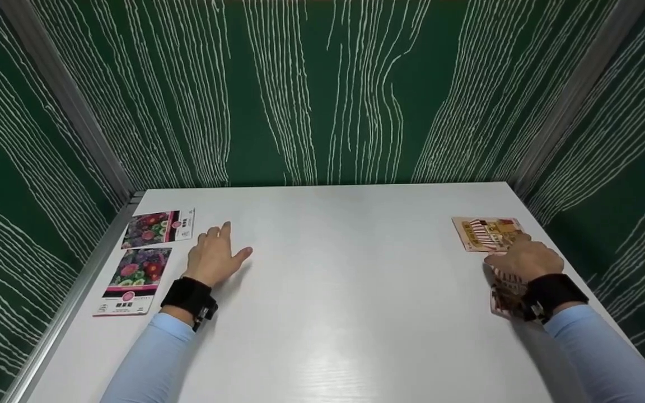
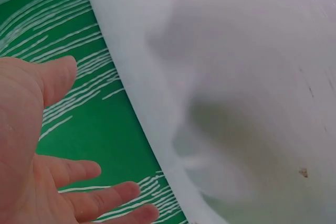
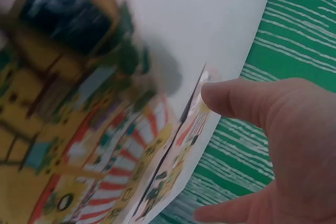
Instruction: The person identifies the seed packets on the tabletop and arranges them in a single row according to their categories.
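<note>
My left hand (image 1: 211, 258) hovers over the white table with fingers spread and thumb out, holding nothing. In the left wrist view, its palm and fingers (image 2: 100, 200) are bare. Just left of it lie two flat packets with flower pictures and a pink band, an upper one (image 1: 149, 228) and a lower one (image 1: 139, 268). My right hand (image 1: 529, 258) is above two flat packets with a drawn shopfront and red-striped awning. Its fingers reach over the far packet (image 1: 479, 232); its wrist partly covers the near packet (image 1: 503, 294). In the right wrist view, the thumb (image 3: 231, 98) overlaps the far packet's edge.
The white table (image 1: 333, 280) ends at a green wall (image 1: 322, 101) with white line patterns behind it. Similar side panels rise left and right, joined by grey metal posts (image 1: 59, 84). A metal rail (image 1: 76, 296) runs along the table's left edge.
</note>
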`<state>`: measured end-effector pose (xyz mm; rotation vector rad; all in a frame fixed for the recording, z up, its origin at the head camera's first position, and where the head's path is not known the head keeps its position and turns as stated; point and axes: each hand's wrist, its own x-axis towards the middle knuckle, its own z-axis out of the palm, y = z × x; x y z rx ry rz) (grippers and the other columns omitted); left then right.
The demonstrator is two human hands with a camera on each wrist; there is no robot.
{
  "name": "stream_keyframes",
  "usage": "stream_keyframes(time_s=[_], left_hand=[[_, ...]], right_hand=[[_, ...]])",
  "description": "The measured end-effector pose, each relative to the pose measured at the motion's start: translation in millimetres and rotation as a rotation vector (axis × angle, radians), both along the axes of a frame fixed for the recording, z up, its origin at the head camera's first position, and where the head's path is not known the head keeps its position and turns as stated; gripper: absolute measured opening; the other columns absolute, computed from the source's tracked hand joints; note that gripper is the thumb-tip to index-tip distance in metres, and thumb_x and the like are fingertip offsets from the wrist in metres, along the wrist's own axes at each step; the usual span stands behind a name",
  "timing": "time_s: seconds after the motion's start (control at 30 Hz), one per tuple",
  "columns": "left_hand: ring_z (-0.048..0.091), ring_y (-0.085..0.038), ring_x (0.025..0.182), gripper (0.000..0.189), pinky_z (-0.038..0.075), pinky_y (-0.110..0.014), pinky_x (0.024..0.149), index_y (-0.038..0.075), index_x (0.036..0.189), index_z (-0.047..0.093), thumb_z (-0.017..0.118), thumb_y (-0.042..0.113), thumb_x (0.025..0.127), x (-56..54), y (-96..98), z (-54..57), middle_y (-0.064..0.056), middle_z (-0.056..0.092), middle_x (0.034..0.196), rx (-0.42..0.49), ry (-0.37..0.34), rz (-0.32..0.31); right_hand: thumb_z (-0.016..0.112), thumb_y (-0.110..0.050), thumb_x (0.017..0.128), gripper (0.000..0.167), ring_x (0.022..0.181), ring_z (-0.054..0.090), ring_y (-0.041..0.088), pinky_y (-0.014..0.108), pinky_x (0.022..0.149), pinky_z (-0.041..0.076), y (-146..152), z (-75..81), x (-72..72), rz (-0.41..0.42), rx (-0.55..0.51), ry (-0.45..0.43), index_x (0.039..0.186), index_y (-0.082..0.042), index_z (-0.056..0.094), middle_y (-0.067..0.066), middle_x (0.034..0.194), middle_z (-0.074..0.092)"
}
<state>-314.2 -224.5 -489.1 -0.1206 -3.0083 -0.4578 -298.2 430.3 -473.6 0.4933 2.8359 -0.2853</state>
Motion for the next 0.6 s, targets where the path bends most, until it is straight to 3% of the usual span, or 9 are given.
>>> stream_keyframes(time_s=[0.27, 0.33, 0.47, 0.6], left_hand=[[0.055, -0.061, 0.145, 0.090, 0.056, -0.076, 0.108, -0.007, 0.169, 0.040, 0.070, 0.052, 0.108, 1.2, 1.1, -1.8, -0.041, 0.048, 0.164, 0.000, 0.019, -0.007], [0.054, -0.061, 0.145, 0.090, 0.056, -0.077, 0.108, -0.007, 0.169, 0.040, 0.070, 0.052, 0.108, 1.1, 1.0, -2.0, -0.041, 0.048, 0.164, 0.001, 0.015, -0.008], [0.052, -0.062, 0.147, 0.092, 0.055, -0.077, 0.109, -0.006, 0.170, 0.038, 0.069, 0.054, 0.108, 0.3, 0.1, -3.0, -0.041, 0.046, 0.166, 0.000, -0.003, -0.004], [0.050, -0.063, 0.150, 0.093, 0.054, -0.078, 0.110, -0.005, 0.171, 0.037, 0.068, 0.055, 0.108, 0.2, 0.0, -4.2, -0.041, 0.040, 0.170, -0.002, -0.011, 0.004]], right_hand=[[0.062, -0.082, 0.095, 0.135, 0.092, 0.061, 0.046, 0.054, 0.078, 0.059, 23, -4.7, 10.2, -0.001, -0.047, -0.063, 0.149, 0.036, 0.025, 0.053, 0.121, 0.057], [0.062, -0.085, 0.094, 0.136, 0.088, 0.061, 0.044, 0.050, 0.074, 0.058, 28, -4.3, 12.7, -0.003, -0.045, -0.063, 0.146, 0.036, 0.029, 0.048, 0.111, 0.059], [0.070, -0.083, 0.090, 0.122, 0.076, 0.059, 0.036, 0.041, 0.062, 0.051, 34, -3.4, 17.1, -0.022, -0.058, -0.021, 0.132, 0.030, 0.047, 0.022, 0.084, 0.056], [0.078, -0.077, 0.088, 0.112, 0.074, 0.057, 0.034, 0.039, 0.059, 0.050, 37, -3.2, 19.2, -0.035, -0.060, -0.001, 0.126, 0.026, 0.053, 0.017, 0.078, 0.053]])
